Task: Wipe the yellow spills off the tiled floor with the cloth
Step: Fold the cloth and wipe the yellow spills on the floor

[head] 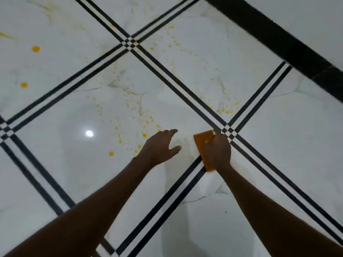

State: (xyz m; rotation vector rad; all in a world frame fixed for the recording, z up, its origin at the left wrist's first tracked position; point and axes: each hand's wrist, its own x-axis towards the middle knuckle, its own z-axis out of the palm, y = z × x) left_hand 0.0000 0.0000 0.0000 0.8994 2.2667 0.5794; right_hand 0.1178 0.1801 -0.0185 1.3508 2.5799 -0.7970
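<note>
Gripping the folded orange cloth (203, 147) at lower centre, the right hand (218, 152) sits right of the yellow spatter (137, 115) on the white marble-look tiled floor (278, 145), nearer the empty, spread-fingered left hand (159, 147).

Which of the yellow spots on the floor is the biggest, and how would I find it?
Start at the crossing of black double lines near the top of the view and look left across the white tiled floor. The biggest spot sits there near the left edge. It is a solid round orange-yellow blob, unlike the fine speckles scattered elsewhere.
</note>
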